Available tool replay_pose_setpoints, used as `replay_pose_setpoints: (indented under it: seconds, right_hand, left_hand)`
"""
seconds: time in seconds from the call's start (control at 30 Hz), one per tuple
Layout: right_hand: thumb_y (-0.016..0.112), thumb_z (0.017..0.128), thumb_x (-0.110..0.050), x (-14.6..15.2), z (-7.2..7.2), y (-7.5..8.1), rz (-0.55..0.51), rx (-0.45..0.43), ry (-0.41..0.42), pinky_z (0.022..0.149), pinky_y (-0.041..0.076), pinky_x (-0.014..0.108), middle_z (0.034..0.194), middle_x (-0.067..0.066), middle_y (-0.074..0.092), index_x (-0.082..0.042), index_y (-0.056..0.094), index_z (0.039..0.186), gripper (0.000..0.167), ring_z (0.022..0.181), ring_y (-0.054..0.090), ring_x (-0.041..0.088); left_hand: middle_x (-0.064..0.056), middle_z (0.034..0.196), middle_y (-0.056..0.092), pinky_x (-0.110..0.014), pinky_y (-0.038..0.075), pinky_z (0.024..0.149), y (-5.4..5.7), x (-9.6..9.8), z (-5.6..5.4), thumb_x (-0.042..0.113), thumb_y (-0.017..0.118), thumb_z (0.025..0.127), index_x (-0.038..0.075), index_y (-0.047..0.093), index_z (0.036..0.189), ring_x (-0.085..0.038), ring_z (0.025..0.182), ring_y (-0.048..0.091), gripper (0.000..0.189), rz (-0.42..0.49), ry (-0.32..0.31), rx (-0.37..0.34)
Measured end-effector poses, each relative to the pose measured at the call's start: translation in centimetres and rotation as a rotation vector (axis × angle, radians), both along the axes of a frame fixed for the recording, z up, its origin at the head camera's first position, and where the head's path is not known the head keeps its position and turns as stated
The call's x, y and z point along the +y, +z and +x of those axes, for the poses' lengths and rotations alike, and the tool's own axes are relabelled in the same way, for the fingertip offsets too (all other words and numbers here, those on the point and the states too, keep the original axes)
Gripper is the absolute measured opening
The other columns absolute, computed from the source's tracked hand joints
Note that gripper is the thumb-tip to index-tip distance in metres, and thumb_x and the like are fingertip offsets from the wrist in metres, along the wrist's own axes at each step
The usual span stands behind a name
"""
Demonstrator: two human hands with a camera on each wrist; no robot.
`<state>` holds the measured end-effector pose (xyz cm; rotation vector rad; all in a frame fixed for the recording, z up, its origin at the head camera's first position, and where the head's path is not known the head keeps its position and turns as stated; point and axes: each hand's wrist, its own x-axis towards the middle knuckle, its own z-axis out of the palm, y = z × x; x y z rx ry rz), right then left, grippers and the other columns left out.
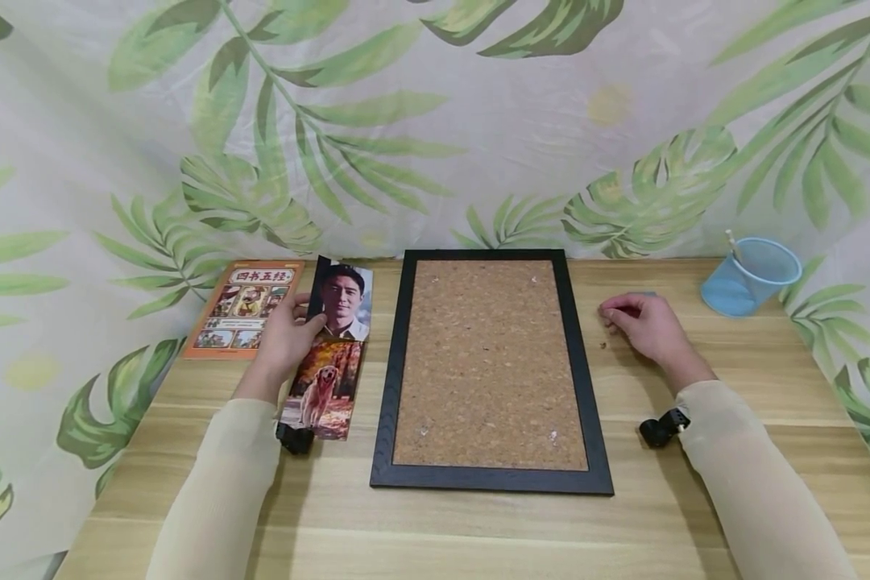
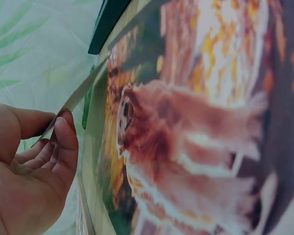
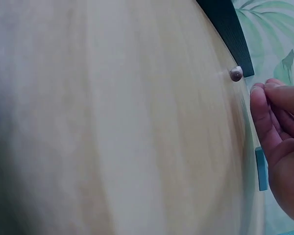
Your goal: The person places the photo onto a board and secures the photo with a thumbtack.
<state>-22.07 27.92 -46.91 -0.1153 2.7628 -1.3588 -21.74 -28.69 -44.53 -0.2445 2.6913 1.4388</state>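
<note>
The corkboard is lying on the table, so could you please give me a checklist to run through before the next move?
1. Corkboard flat, cork side up: ok.
2. Portrait photo gripped: ok, the left hand pinches its edge.
3. Portrait photo clear of the corkboard: ok, a gap separates them.
4. Dog photo free of any grip: ok, it lies on the table.
5. Right hand holding something: cannot tell, nothing shows clearly at its fingertips.
6. No loose bits near the right hand: not ok, a small round object lies there.
</note>
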Motion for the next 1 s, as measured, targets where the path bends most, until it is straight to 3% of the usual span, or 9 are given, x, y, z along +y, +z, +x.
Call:
replay_pose_setpoints:
  seconds: [0.2, 0.3, 0.6, 0.73, 0.87, 1.0]
  right_hand:
    - [0.058, 0.112, -0.009, 0.0, 0.0, 0.1, -0.025, -0.015, -0.006, 0.072, 0.057, 0.015, 0.119, 0.033, 0.073, 0.011, 0.070, 0.126, 0.028, 0.080, 0.066, -0.004]
    - [0.058, 0.112, -0.011, 0.0, 0.0, 0.2, -0.039, -0.014, 0.003, 0.073, 0.058, 0.015, 0.121, 0.033, 0.074, 0.010, 0.070, 0.126, 0.028, 0.082, 0.067, -0.004]
    - [0.060, 0.111, -0.011, -0.4, -0.1, 0.4, -0.037, 0.019, 0.015, 0.072, 0.057, 0.016, 0.122, 0.031, 0.075, 0.009, 0.070, 0.126, 0.027, 0.084, 0.069, -0.002]
    - [0.061, 0.110, -0.011, -0.8, 0.0, 0.4, -0.018, 0.050, 0.016, 0.070, 0.056, 0.016, 0.118, 0.030, 0.077, 0.007, 0.071, 0.124, 0.025, 0.082, 0.069, 0.001]
    - [0.061, 0.110, -0.011, -1.3, 0.0, 0.7, 0.003, 0.063, 0.029, 0.069, 0.054, 0.016, 0.116, 0.027, 0.078, 0.006, 0.072, 0.122, 0.024, 0.081, 0.068, 0.005]
    - [0.062, 0.110, -0.010, -1.9, 0.0, 1.1, 0.015, 0.082, 0.037, 0.069, 0.053, 0.016, 0.114, 0.026, 0.078, 0.005, 0.072, 0.122, 0.022, 0.082, 0.069, 0.010]
  left_hand:
    - [-0.029, 0.141, 0.057, -0.024, 0.060, 0.078, 0.5, 0.7, 0.4, 0.012, 0.060, 0.110, 0.006, 0.029, 0.169, -0.041, 0.125, 0.065, 0.067, 0.098, -0.010, 0.018]
    - [-0.030, 0.144, 0.056, -0.023, 0.060, 0.077, 0.6, 0.9, 0.6, 0.011, 0.060, 0.110, 0.007, 0.028, 0.169, -0.044, 0.128, 0.064, 0.068, 0.104, -0.017, 0.029]
    - [-0.027, 0.156, 0.047, -0.028, 0.063, 0.083, 0.9, 2.0, 1.2, 0.009, 0.060, 0.110, 0.002, 0.051, 0.157, -0.044, 0.135, 0.063, 0.048, 0.090, -0.047, 0.057]
    - [-0.023, 0.162, 0.048, -0.027, 0.058, 0.078, 0.8, 2.6, 1.2, 0.015, 0.062, 0.110, 0.005, 0.056, 0.155, -0.043, 0.143, 0.058, 0.047, 0.073, -0.063, 0.050]
    - [-0.020, 0.163, 0.051, -0.028, 0.048, 0.065, 0.8, 3.4, 1.3, 0.021, 0.063, 0.110, 0.009, 0.058, 0.155, -0.036, 0.125, 0.066, 0.047, 0.067, -0.073, 0.026]
    - [-0.020, 0.158, 0.057, -0.027, 0.045, 0.061, 0.7, 4.2, 1.1, 0.023, 0.061, 0.110, 0.007, 0.061, 0.153, -0.024, 0.107, 0.065, 0.045, 0.064, -0.098, 0.040]
